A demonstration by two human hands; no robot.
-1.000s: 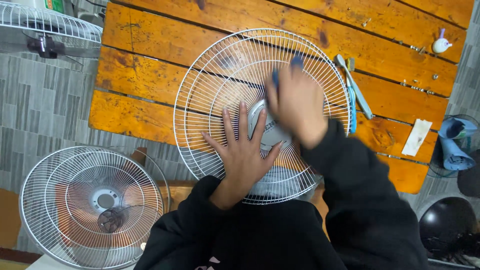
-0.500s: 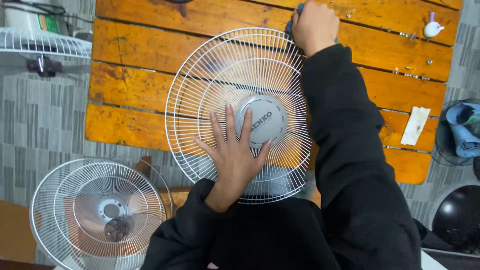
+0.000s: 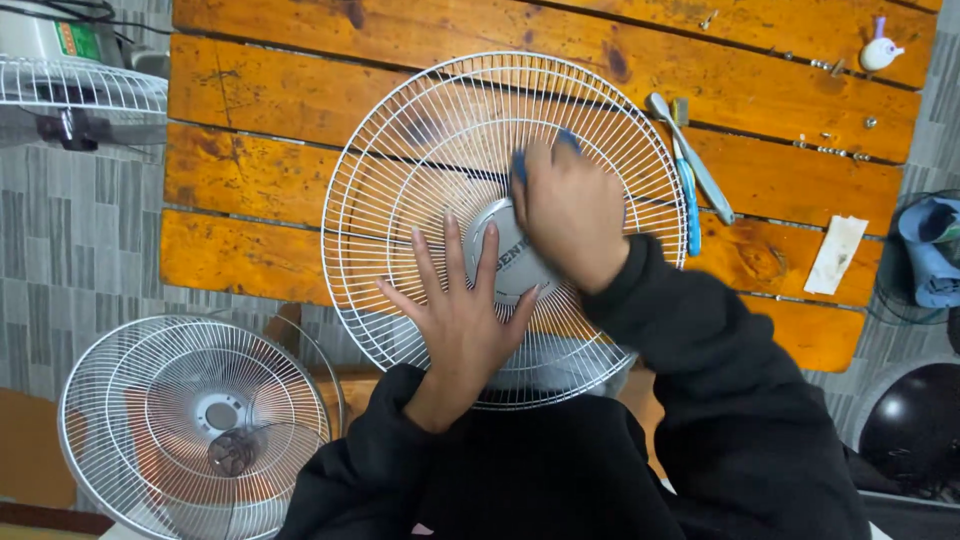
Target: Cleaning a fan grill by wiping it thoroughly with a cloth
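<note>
Fan guard (image 3: 420,150) lying on slatted wooden table (image 3: 280,90): domed white wire, thin radial ribs, smooth grey plastic hub (image 3: 500,262).

Left hand (image 3: 462,322) pressing flat, fingers spread, beside hub, steadying guard; keep pressure even.

Right hand (image 3: 572,215) closed on blue brush-like tool (image 3: 520,165), above hub, working along ribs.

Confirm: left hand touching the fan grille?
Touching. The head view shows the left hand lying flat with fingers spread on the white fan grille, fingertips reaching the grey centre cap, with no gap visible.
</note>
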